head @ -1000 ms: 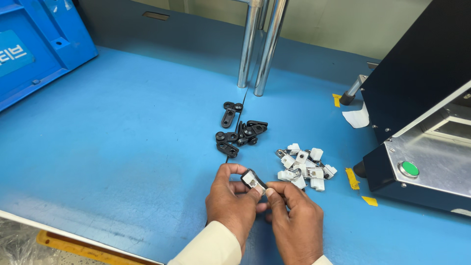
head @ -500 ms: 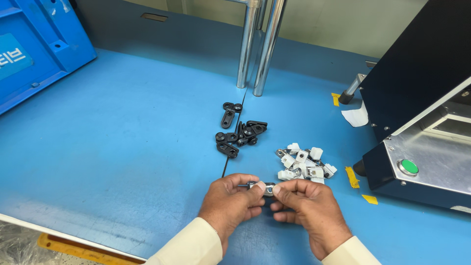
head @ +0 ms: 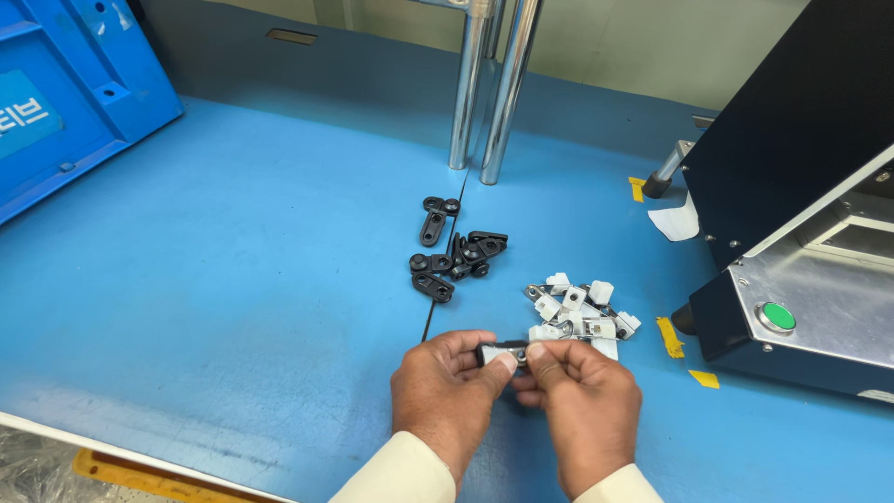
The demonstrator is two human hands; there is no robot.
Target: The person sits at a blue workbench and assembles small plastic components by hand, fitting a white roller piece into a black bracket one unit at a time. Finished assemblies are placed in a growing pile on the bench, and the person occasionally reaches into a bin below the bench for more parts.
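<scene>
A small black link piece (head: 503, 353) sits pinched between both hands, held level just above the blue counter (head: 233, 307), low in the middle of the view. The left hand (head: 445, 396) clamps its left end with thumb and forefinger; the right hand (head: 585, 410) clamps the right end the same way, where a bit of metal or white shows at the join, too small to make out. Both hands are closed tight on the piece, knuckles nearly touching, cream sleeves (head: 400, 475) coming in from the bottom edge. Just beyond the right hand's fingers lies a heap of small white clips (head: 579, 310), some with metal tabs, jumbled together on the counter. Farther up and a little left, a loose cluster of black link pieces (head: 454, 261) like the held one, with one lying apart at the top of the cluster. A thin dark seam runs down the counter past them toward the hands. Behind, two shiny metal posts (head: 492, 88) stand upright side by side. To the right, a black machine (head: 792, 158) with a steel base plate and a round green button (head: 776, 317), yellow tape scraps (head: 669, 335) on the counter near its corner. Far left, the corner of a blue plastic crate (head: 74, 84).
</scene>
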